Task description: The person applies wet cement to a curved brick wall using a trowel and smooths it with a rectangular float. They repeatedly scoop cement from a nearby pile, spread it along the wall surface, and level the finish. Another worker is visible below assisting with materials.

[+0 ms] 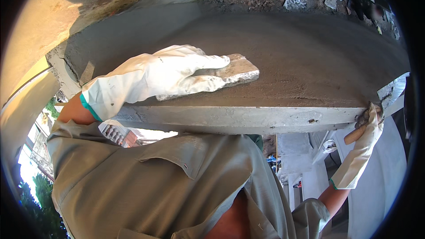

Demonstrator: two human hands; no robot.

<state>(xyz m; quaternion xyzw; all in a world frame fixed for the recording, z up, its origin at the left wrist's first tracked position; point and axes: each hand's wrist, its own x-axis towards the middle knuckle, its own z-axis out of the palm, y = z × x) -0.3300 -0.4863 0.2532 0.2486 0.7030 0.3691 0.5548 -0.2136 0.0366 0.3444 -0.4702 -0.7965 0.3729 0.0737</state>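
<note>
On the wet grey slab [310,57], a float [234,71] pressed flat under the gloved left hand [177,73]. Probably light, stiff, gritty; best gripped across the top, palm down. Right hand [369,121], well apart, clamped on a wooden handle [355,135] at the edge.
</note>
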